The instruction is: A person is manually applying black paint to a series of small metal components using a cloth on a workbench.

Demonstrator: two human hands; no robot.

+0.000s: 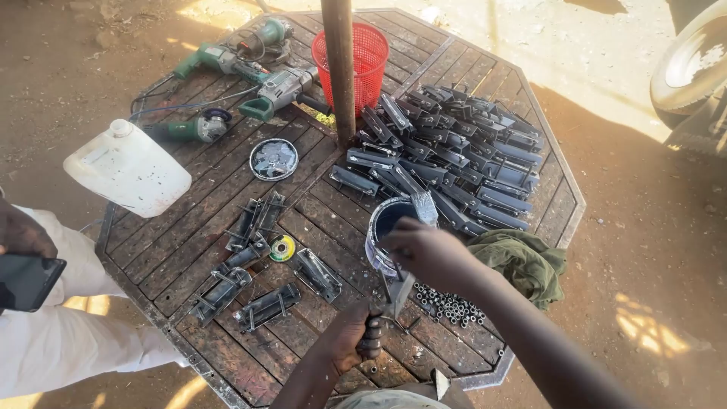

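Clenching a metal bracket [395, 294] in both grips, left hand [354, 337] and right hand [424, 250], near the table edge [485, 375].

Octagonal slatted table [227, 356] on sunlit dirt ground [651, 250], centre pole [340, 68], tyre [693, 64] at 2 o'clock.

Paint tin [385, 227] and metal brackets [454, 163] crowd the table's [182, 250] right; bare planks left

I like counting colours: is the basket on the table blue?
No, the basket beside the pole at the far side of the table is red plastic mesh.
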